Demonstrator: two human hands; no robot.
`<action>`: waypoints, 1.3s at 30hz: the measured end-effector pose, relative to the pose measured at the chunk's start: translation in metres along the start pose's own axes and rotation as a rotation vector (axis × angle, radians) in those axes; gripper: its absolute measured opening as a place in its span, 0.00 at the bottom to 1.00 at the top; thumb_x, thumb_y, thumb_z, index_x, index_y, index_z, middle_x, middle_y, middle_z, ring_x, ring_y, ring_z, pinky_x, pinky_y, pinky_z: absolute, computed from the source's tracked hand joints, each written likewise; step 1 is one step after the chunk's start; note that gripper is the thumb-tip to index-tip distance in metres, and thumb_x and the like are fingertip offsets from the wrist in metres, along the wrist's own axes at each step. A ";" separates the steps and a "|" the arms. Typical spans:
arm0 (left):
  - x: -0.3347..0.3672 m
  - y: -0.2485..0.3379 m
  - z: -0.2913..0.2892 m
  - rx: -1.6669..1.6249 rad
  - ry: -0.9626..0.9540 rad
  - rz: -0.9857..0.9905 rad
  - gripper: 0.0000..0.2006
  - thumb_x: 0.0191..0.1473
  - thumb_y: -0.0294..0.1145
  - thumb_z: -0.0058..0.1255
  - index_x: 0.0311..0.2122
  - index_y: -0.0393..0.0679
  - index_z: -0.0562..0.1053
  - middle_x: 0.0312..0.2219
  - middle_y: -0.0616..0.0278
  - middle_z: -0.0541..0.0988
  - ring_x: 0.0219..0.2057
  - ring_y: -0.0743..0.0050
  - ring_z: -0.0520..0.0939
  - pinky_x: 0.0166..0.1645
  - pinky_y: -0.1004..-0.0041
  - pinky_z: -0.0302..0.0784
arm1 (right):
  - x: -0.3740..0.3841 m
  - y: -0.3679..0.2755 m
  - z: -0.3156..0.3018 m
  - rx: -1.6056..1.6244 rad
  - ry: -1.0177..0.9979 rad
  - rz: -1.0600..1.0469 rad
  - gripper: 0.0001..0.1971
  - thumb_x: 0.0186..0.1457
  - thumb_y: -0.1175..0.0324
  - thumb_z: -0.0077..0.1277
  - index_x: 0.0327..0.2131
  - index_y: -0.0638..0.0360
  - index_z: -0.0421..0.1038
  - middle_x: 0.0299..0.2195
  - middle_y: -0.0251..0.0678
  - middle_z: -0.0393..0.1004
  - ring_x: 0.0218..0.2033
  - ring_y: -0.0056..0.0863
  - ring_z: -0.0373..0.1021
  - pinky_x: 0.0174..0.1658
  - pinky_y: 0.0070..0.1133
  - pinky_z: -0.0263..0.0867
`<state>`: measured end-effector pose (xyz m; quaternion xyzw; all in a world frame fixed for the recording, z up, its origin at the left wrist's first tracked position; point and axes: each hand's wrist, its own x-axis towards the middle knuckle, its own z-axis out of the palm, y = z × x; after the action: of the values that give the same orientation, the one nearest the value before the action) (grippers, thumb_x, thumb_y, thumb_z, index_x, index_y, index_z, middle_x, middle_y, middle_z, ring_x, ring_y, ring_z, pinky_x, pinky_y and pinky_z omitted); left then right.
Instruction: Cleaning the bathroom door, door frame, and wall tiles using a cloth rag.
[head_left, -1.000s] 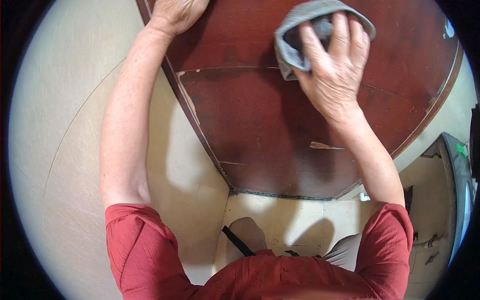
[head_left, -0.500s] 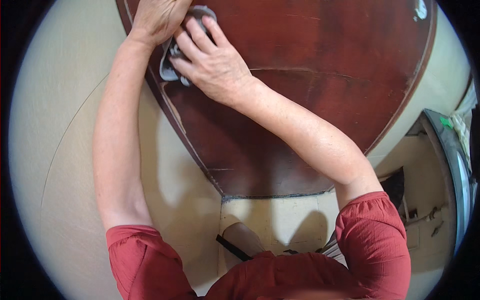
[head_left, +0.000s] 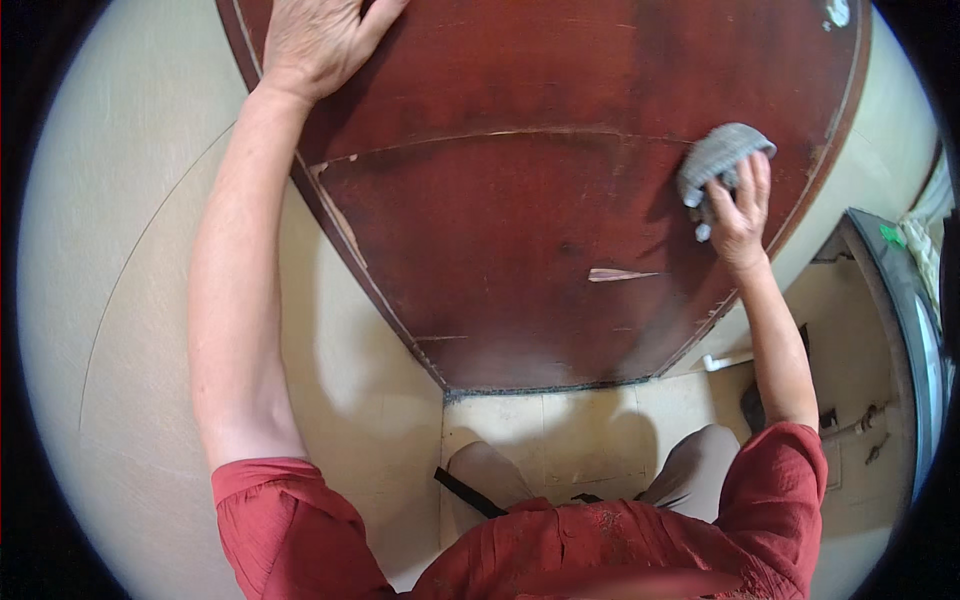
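A crumpled grey cloth (head_left: 728, 158) is bunched in my right hand (head_left: 742, 215), pressed against the right side of a dark red wooden door (head_left: 500, 220). My left hand (head_left: 318, 45) lies flat on the door's upper left edge, thumb spread away from the fingers; the fingertips run out of the picture at the top. The wood is scuffed. A split crosses it from side to side, and a pale chipped patch (head_left: 620, 274) shows below the cloth.
Cream tiled walls (head_left: 120, 250) flank the door on both sides. At the lower right stands a dark-edged counter (head_left: 885, 300) with pipework (head_left: 860, 430) under it. A short white pipe (head_left: 725, 362) juts out near the door's lower right corner.
My right hand has swept the cloth from the upper left of the door across to its right side. My left hand stays near the upper left edge, now apart from the cloth.
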<state>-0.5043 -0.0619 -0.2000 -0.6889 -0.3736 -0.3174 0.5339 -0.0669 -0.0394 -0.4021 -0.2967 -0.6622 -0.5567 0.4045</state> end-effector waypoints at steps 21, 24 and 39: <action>-0.008 -0.010 0.023 0.044 0.301 0.067 0.29 0.58 0.48 0.42 0.63 0.51 0.59 0.64 0.62 0.56 0.66 0.59 0.54 0.68 0.56 0.43 | 0.175 -0.287 0.071 0.517 0.077 -0.241 0.17 0.48 0.63 0.45 0.40 0.59 0.73 0.55 0.39 0.65 0.60 0.38 0.57 0.65 0.37 0.47; -0.011 -0.011 0.022 0.024 0.287 0.059 0.29 0.58 0.48 0.42 0.63 0.51 0.59 0.64 0.62 0.56 0.65 0.59 0.54 0.68 0.56 0.43 | 0.181 -0.312 0.072 0.429 0.013 -0.302 0.17 0.49 0.63 0.45 0.42 0.57 0.74 0.55 0.38 0.64 0.61 0.36 0.56 0.65 0.37 0.46; -0.011 -0.006 0.022 0.026 0.283 0.046 0.30 0.57 0.47 0.45 0.63 0.50 0.58 0.64 0.61 0.56 0.66 0.58 0.53 0.68 0.56 0.44 | 0.032 -0.162 0.019 0.441 -0.301 -0.367 0.16 0.46 0.62 0.49 0.41 0.45 0.74 0.56 0.38 0.64 0.61 0.36 0.58 0.64 0.38 0.48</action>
<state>-0.5139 -0.0414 -0.2115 -0.6387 -0.2827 -0.3942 0.5972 -0.2238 -0.0554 -0.4560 -0.1567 -0.8616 -0.4134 0.2492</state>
